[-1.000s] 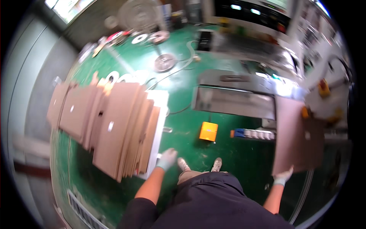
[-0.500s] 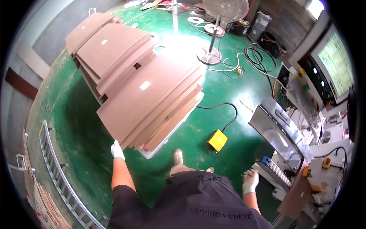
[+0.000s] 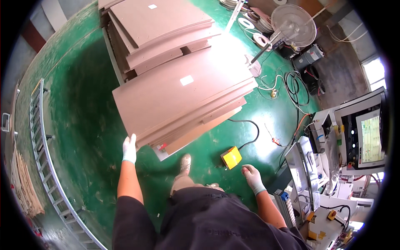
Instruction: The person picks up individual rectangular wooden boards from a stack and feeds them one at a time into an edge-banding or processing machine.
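Observation:
A stack of flat brown panels with a small white label on its top sheet lies in front of me. My left hand, in a white glove with bare-looking fingertips, is closed on the near left corner of the upper panels. Its thumb and fingers meet at the edge; how many sheets are between them is hidden. Out to the right, my right hand, gloved likewise, hangs over the floor with curled fingers and nothing visible in them. It is nearest to a yellow foot-pedal box with a black cable.
More brown panel stacks stand beyond. A metal ladder lies along the left. At right is a machine with a screen and a tilted clear-topped cover. A stand fan and loose cables are farther back.
The view has turned, with the panels shifting rightward in it. My right hand has come up and inward toward the yellow box. My left hand stays at the panel corner.

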`<action>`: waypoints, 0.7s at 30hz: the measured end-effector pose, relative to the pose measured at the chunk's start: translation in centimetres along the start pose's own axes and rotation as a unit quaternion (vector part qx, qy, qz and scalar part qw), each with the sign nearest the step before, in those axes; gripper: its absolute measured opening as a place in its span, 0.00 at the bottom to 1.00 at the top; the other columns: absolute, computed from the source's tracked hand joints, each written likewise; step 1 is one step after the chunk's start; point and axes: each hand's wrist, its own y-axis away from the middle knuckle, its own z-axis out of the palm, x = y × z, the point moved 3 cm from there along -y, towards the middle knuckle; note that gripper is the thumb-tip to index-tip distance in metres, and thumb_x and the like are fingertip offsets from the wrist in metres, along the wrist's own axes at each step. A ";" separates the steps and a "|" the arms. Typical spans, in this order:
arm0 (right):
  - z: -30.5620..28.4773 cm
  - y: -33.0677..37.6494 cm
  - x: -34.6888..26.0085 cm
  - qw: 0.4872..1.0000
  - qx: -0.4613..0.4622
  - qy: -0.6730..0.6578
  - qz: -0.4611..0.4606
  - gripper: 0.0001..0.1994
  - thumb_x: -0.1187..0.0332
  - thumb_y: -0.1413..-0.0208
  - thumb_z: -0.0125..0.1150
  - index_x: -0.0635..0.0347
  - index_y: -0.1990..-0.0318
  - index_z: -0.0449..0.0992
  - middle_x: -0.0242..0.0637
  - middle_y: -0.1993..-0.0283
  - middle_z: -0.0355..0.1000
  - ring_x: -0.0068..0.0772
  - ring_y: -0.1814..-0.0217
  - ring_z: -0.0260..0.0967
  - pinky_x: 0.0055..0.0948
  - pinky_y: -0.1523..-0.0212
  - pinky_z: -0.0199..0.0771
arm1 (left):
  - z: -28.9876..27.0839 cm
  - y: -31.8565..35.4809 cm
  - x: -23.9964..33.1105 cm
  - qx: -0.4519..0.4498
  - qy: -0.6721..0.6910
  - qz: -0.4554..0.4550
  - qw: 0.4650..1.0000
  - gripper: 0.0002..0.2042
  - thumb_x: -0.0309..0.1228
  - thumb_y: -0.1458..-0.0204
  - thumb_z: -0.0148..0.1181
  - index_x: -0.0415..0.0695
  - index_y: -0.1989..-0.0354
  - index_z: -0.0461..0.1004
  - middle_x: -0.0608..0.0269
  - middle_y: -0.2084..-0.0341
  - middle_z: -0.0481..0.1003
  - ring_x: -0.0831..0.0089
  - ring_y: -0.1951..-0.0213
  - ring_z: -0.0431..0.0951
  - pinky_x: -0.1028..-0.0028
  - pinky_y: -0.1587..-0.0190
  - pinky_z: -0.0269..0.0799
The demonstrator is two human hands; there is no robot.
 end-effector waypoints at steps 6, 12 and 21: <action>5.1 -3.1 -2.5 0.996 -0.059 0.059 -0.007 0.16 0.60 0.35 0.57 0.60 0.47 0.79 0.43 0.52 0.79 0.39 0.48 0.76 0.33 0.45 0.74 | -0.4 7.9 1.8 -0.060 -0.053 -0.114 0.990 0.16 0.45 0.34 0.57 0.48 0.48 0.71 0.68 0.60 0.77 0.76 0.62 0.78 0.73 0.60 0.78; 14.1 -1.5 -6.3 0.964 -0.255 0.053 -0.052 0.17 0.57 0.33 0.56 0.57 0.45 0.78 0.45 0.48 0.79 0.43 0.45 0.76 0.36 0.42 0.73 | -1.1 18.3 0.7 -0.184 -0.071 -0.222 0.955 0.21 0.45 0.38 0.62 0.42 0.47 0.70 0.59 0.59 0.78 0.68 0.58 0.79 0.64 0.54 0.77; 13.9 0.3 -5.7 0.931 -0.364 0.008 -0.004 0.21 0.54 0.32 0.53 0.61 0.42 0.77 0.44 0.45 0.78 0.39 0.41 0.73 0.34 0.39 0.70 | 1.7 17.0 1.0 -0.056 0.239 -0.165 0.955 0.31 0.51 0.33 0.50 0.39 0.32 0.61 0.52 0.35 0.67 0.53 0.36 0.69 0.51 0.34 0.63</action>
